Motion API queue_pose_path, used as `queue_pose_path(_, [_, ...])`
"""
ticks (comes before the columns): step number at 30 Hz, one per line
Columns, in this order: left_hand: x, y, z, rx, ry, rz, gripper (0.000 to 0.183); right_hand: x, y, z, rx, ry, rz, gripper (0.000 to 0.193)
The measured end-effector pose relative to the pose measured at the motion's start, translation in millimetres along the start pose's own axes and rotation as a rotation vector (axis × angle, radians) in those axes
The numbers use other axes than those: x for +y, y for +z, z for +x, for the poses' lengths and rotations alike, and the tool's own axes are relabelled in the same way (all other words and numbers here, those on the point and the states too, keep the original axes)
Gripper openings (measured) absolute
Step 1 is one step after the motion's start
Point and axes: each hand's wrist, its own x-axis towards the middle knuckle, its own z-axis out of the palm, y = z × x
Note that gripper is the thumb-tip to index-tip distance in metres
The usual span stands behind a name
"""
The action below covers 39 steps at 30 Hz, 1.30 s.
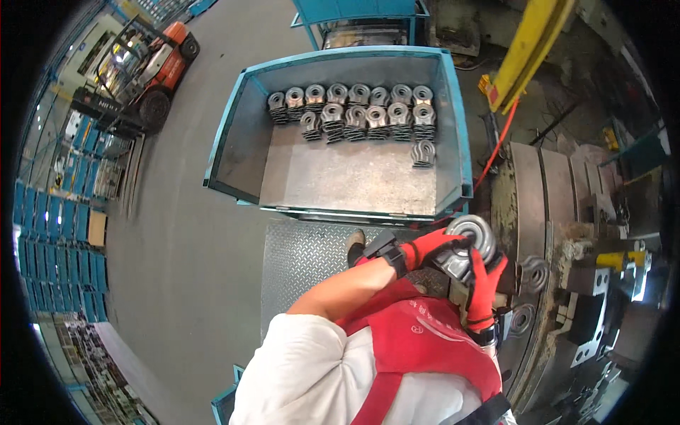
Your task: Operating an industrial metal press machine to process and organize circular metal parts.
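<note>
Both hands are wearing red gloves and both are clamping onto a stack of grey metal ring parts (464, 248) down at the right of the view, just past the near rim of the blue steel bin (453, 127). The left hand (428, 248) is coming in from the left, its fingers (453, 241) wrapping over the side of the stack just under the top ring. The right hand (484, 287) is gripping from below, its fingers (496, 265) curling up around the lower right side, so the stack is sitting squeezed between the two gloves with the round top ring poking clear above them. Whether the thumbs are touching behind the metal cannot be told. Inside the bin, two rows of stacked ring parts (361, 106) are lining the far wall. Just right of the hands, two more ring parts (531, 273) are resting on the dark press surface (538, 205). An orange forklift (152, 67) is standing far off to the left.
</note>
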Motion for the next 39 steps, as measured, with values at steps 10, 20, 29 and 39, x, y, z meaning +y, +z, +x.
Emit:
queue_pose_path(10, [69,-202,-95,0.304,-0.235,-0.540,0.035,3,243,8,-0.340,-0.121,-0.337,0.062])
queue_pose_path(20, [164,-471,-145,0.750,-0.184,-0.537,0.043,3,271,236,0.093,-0.474,-1.107,0.069])
queue_pose_path(29, [189,-670,-90,0.986,-0.154,-0.253,0.045,76,179,352,0.131,-0.028,-1.542,0.111])
queue_pose_path(39, [203,-753,3,1.465,-0.334,0.790,0.068,83,193,337,0.234,-0.199,-1.655,0.111])
